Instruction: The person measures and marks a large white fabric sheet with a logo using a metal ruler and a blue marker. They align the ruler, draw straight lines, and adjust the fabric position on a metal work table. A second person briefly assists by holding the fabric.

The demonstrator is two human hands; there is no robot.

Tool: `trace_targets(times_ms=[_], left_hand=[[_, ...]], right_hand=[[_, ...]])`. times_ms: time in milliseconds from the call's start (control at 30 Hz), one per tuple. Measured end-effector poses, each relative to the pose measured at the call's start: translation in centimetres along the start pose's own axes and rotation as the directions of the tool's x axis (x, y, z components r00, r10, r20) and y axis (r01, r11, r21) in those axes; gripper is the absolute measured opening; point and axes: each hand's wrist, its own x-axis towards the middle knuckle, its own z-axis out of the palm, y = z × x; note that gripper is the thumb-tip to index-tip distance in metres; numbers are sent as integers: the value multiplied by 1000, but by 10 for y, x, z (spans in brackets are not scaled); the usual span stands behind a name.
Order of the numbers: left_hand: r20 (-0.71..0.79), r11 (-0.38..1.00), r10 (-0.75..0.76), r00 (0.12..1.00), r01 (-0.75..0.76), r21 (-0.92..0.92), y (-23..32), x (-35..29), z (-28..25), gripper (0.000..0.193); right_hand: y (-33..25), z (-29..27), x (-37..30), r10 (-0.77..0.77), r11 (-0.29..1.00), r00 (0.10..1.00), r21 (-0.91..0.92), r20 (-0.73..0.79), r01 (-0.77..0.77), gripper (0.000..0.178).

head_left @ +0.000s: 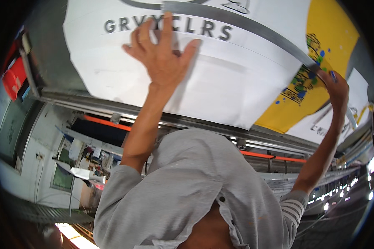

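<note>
My left hand lies spread over a white printed panel, fabric or paper, with dark lettering. Its longest reaching fingertip is close to the left end of a long grey metal ruler. The ruler runs across the panel and looks curved, which may be the lens. At its right end my right hand is closed on it. A small blue-tipped object, pen-like, shows at the right fingers. Under that end lies a yellow panel with a black, blue and green print.
The panels lie on a long dark table with a metal edge rail. Another white printed piece lies beyond the yellow one at right. A red container stands at far left. Orange strips run below the table edge.
</note>
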Motion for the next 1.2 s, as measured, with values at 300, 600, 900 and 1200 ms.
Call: trace_targets(times_ms=[300, 600, 900, 1200], left_hand=[[-1, 999, 39, 999, -39, -3, -1, 1, 0, 76], [-20, 998, 53, 998, -54, -34, -1, 2, 0, 77], [-8, 998, 56, 998, -56, -4, -2, 1, 1, 77], [-21, 998, 61, 998, -61, -16, -3, 1, 2, 76]], right_hand=[[-18, -2, -7, 50, 994, 999, -101, -11, -51, 54], [-12, 1, -7, 4, 996, 999, -90, -37, -8, 58], [-7, 3, -3, 35, 999, 999, -29, -22, -35, 57], [-4, 5, -2, 3, 1000, 1000, 8, -28, -3, 56]])
